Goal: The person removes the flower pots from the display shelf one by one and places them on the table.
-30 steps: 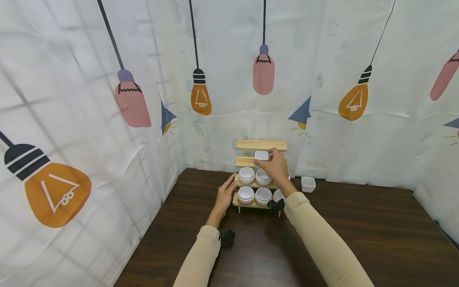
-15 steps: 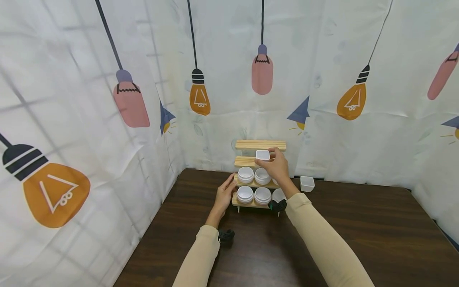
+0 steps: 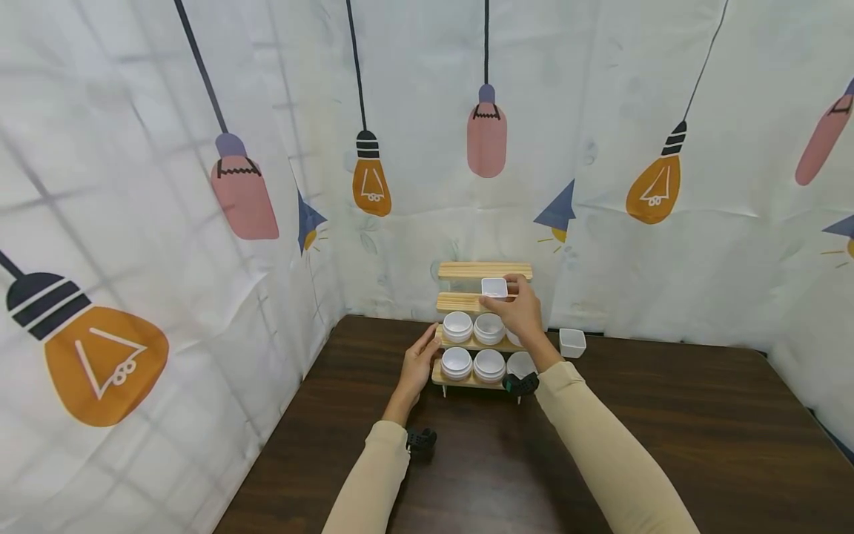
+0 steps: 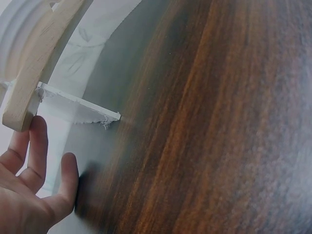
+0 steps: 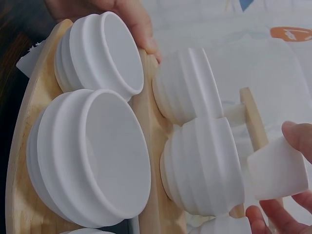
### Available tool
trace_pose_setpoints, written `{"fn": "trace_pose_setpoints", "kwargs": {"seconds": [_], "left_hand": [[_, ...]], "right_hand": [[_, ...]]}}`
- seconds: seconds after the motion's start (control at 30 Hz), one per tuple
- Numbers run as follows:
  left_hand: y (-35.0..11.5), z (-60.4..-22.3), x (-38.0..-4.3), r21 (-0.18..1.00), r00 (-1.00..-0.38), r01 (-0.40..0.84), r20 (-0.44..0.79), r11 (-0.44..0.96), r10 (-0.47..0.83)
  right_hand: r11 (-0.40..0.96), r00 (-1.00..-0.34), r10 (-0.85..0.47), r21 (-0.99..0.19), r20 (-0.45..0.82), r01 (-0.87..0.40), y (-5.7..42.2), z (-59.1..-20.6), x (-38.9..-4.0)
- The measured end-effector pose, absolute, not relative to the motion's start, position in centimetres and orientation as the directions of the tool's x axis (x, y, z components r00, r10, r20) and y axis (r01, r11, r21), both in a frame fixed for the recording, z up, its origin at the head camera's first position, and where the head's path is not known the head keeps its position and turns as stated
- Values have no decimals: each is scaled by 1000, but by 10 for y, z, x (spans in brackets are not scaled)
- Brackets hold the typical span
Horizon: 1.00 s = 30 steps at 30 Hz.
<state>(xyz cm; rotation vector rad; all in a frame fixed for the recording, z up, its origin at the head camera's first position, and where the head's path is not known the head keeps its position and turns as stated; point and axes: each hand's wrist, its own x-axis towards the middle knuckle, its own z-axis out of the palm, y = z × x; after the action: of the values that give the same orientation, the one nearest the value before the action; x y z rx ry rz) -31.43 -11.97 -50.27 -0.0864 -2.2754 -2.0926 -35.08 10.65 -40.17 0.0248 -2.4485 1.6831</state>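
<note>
My right hand (image 3: 523,311) pinches a small square white cup (image 3: 494,287) between thumb and fingers, at the third tier of a wooden tiered stand. In the right wrist view that square cup (image 5: 278,169) is beside the round ribbed bowls. My left hand (image 3: 415,367) holds the left end of the second board (image 3: 439,338); in the left wrist view its fingertips touch the board end (image 4: 22,105). Round white bowls (image 3: 457,363) stand on the two lower tiers, the rightmost ones partly hidden by my right arm. No cups show on the top board (image 3: 485,270).
Another square white cup (image 3: 572,343) stands on the dark wooden table (image 3: 640,415), right of the stand. A white curtain (image 3: 427,148) printed with lamps hangs close behind the stand and along the left.
My right hand has shifted slightly to the right along the third tier, carrying the square cup. The left hand keeps its place at the board end.
</note>
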Motion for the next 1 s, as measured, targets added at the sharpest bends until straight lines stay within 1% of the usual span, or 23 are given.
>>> {"fn": "trace_pose_setpoints", "kwargs": {"seconds": [0.1,0.3,0.63,1.0], "left_hand": [[-120,-489,-305,994,-997,69,67,86,27],[-121,-489,-306,994,-997,66,64,86,31],[-121,-488,-305,994,-998,62,59,87,33],[-120,-487,-304,996,-999,51,50,77,21]], "right_hand": [[366,-985,82,-924,151,-111,108,-402,-351],[362,-984,97,-926,149,-105,109,-401,-352],[311,-984,104,-945,142,-103,112,-401,-351],[269,-977,123,-953,175,-137,115,-402,-352]]}}
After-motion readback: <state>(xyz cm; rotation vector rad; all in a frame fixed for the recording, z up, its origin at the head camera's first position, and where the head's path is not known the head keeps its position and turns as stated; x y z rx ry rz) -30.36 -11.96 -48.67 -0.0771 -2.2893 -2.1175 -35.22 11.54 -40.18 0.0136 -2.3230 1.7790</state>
